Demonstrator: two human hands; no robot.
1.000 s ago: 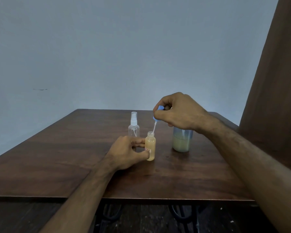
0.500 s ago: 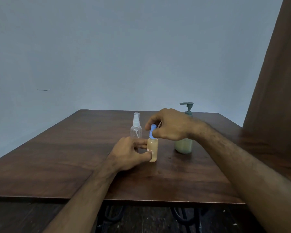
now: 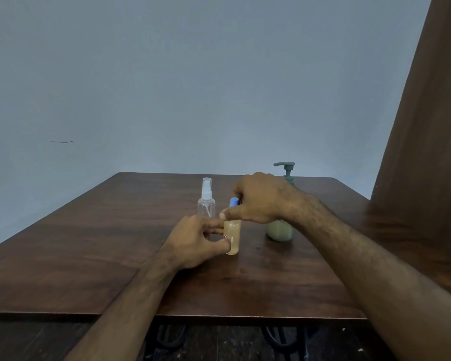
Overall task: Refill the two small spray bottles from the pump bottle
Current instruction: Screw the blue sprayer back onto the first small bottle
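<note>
Since one second ago the blue spray cap (image 3: 234, 201) has come down from above the bottle, dip tube exposed, onto the neck of the filled spray bottle (image 3: 232, 237); the right hand has lowered with it, uncovering the pump bottle's head.

Filled spray bottle: upright on the wooden table (image 3: 89, 256), mid-table, yellowish liquid up to its shoulder. The left hand (image 3: 193, 241) grips its body from the left, thumb across the near lower side, fingers curled round the far side. The right hand (image 3: 258, 199) sits over the top, thumb and fingers pinching the blue cap; the thumb tip lies just above the left hand's fingers. Whether the cap is fully seated cannot be told.

Clear spray bottle (image 3: 206, 201): upright, capped, just behind and left of the filled one, touched by neither hand; looks empty.

Pump bottle (image 3: 280, 230): upright to the right, partly hidden behind the right wrist, grey-green pump head (image 3: 284, 166) showing above the hand, pale liquid in the lower body.

Behind: plain blue-grey wall (image 3: 193, 87); brown curtain (image 3: 427, 152) at right.
</note>
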